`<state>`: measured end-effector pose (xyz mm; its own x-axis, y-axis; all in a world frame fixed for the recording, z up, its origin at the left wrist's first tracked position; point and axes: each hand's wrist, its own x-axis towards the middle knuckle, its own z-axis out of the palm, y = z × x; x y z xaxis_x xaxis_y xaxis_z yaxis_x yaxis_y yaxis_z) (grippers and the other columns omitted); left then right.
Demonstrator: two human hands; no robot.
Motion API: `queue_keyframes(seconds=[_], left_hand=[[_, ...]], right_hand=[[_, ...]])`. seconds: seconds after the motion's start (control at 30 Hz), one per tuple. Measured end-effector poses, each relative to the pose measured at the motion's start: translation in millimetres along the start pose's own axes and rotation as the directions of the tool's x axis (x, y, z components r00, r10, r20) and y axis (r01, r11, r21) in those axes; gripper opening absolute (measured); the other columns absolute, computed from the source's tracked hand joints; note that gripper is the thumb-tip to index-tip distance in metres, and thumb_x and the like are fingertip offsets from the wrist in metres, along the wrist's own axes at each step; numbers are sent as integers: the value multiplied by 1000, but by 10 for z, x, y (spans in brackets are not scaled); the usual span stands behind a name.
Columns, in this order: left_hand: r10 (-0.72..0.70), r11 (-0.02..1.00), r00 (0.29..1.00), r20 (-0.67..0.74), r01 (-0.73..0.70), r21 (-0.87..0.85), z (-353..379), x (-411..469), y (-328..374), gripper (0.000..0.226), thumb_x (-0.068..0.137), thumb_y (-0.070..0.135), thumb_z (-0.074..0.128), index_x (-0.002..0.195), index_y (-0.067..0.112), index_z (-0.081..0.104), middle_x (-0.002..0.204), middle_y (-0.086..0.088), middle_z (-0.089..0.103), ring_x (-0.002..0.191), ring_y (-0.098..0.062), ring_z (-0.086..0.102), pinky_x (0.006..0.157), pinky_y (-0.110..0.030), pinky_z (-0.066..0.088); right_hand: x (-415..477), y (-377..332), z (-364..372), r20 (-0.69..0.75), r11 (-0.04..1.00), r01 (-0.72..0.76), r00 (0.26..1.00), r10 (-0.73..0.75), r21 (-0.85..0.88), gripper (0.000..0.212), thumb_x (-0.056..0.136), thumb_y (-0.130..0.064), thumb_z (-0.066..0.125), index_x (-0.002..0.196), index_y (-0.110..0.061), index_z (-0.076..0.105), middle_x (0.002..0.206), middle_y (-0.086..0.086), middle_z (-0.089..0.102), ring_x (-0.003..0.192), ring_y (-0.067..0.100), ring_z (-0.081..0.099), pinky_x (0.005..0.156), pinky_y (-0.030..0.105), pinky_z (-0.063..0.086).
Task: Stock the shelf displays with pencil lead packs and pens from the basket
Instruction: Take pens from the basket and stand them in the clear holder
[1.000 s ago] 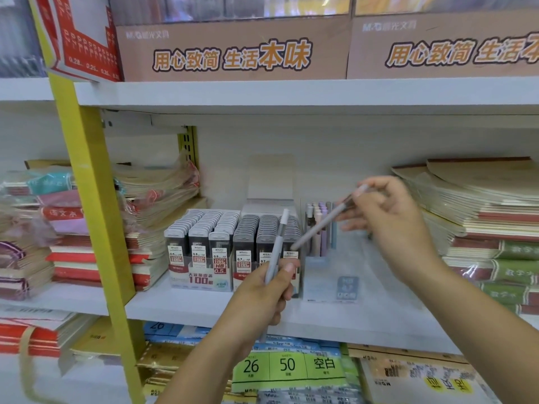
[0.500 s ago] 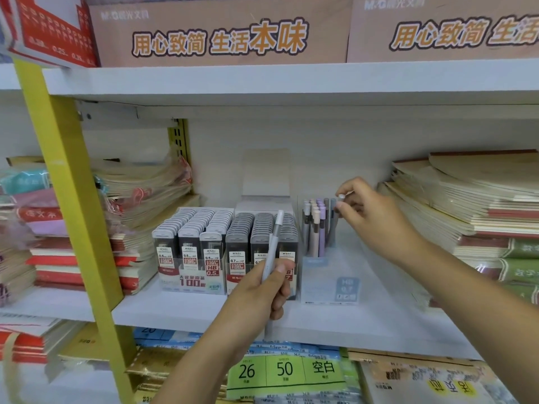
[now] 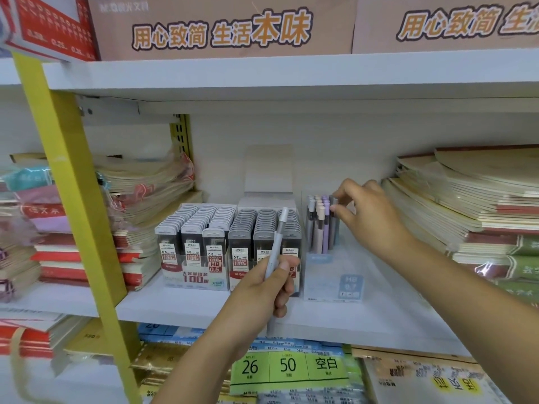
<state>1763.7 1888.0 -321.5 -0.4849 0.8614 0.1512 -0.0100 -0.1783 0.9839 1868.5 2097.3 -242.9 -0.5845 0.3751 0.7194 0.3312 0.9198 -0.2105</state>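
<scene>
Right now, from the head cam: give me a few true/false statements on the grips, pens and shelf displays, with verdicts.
1. The left grip holds a pale pen upright in front of the lead pack display. True.
2. The right grip is open and clear of everything. False: its fingers pinch the top of a grey pen standing in the clear pen holder.
3. The pen holder stands just to the right of the lead pack display. True.
4. Pens fill the holder right to its front. False: they stand only at its back, and the front part is bare.
</scene>
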Motion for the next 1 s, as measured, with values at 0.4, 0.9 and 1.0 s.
queue_keyframes(seconds=[0.4, 0.9, 1.0], left_hand=[[22, 986, 997, 72, -34, 166, 121, -126, 146, 22, 104, 43, 47, 101, 43, 68, 61, 14, 47, 47, -4, 36, 46, -18, 32], [85, 980, 993, -77, -69, 189, -58, -237, 150, 21, 107, 28, 43, 108, 28, 64, 76, 7, 69, 65, -9, 61, 67, -21, 54], [103, 969, 991, -80, -82, 234, -85, -234, 136, 21, 106, 31, 43, 107, 35, 63, 73, 9, 67, 58, -7, 54, 59, -18, 47]], right_hand=[[-446, -772, -221, 234, 761, -228, 967, 103, 607, 20, 90, -40, 60, 110, -40, 65, 91, -14, 63, 84, -3, 57, 71, 11, 45], [-188, -562, -270, -140, 950, 67, 990, -26, 304, 42, 87, -23, 71, 97, -48, 39, 78, -20, 62, 73, -5, 62, 63, 8, 44], [-234, -552, -123, -95, 960, 116, 991, -94, 255, 44, 88, -22, 70, 94, -48, 35, 79, -19, 59, 71, -4, 61, 59, 5, 43]])
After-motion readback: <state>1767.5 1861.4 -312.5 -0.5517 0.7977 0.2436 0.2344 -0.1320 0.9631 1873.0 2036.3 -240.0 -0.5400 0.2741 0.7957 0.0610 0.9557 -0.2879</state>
